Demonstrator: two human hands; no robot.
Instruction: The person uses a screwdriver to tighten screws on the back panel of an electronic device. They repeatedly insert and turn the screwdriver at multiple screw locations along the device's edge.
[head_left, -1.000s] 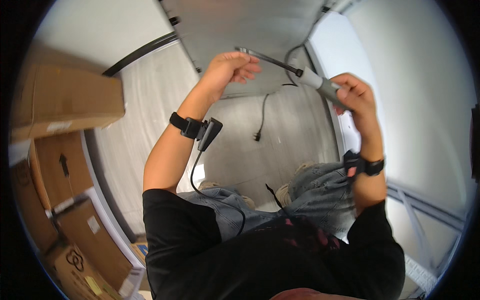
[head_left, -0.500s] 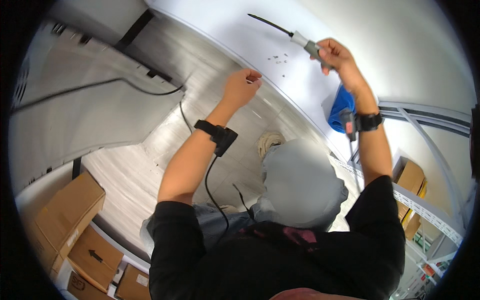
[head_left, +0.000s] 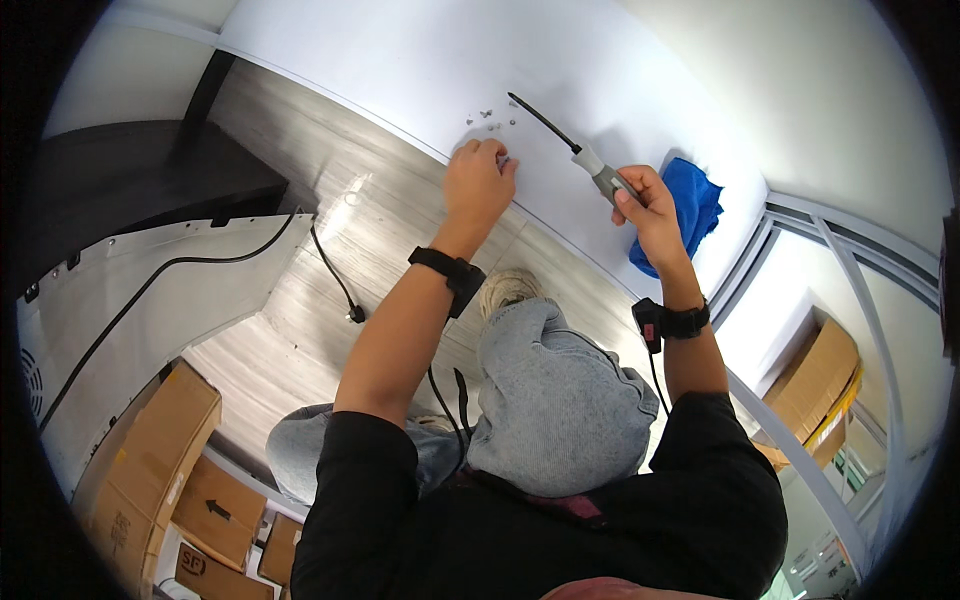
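My right hand (head_left: 645, 210) is wrapped round the grey handle of a screwdriver (head_left: 603, 175). Its long black shaft slants up and left over the white tabletop (head_left: 390, 60), the tip near several small metal screws (head_left: 490, 115). Just below those screws, at the table's edge, is my left hand (head_left: 480, 180), its fingers curled and thumb brought towards them. Whatever lies between these fingertips is too small to name. A crumpled blue cloth (head_left: 690, 215) lies on the table beyond my right hand.
To the left stands a pale metal panel (head_left: 170, 290) with a black cable (head_left: 190, 260) across it and a dark cabinet-like surface (head_left: 150, 185) behind. Cardboard boxes (head_left: 150, 460) fill the lower left. Metal rack bars (head_left: 850, 260) and another carton (head_left: 815, 390) are at right. A plug (head_left: 355, 314) lies on the floor.
The view has shifted. My right hand has brought the screwdriver lower and nearer my left hand, its tip now beside the screws. My left hand has come up to the table's edge near them.
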